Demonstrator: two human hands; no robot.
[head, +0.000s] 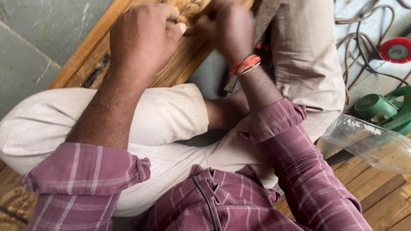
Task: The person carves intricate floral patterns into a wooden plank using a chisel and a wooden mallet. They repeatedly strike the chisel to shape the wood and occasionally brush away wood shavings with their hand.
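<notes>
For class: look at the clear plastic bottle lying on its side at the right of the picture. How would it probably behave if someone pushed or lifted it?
The clear plastic bottle lies on its side on the wooden boards, so a push across its length would probably set it rolling. It looks thin-walled and empty, so it is likely light and may dent when squeezed. Its smooth surface could be a little slippery.

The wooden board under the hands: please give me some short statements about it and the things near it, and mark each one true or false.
1. Both hands, left hand and right hand, are at the wooden board. True.
2. The right wrist wears orange bands. True.
3. The plastic bottle stands upright. False: it lies on its side.
4. The sleeves are plain blue. False: they are plaid maroon, rolled up.
5. A red round disc lies beside cables. True.
</notes>
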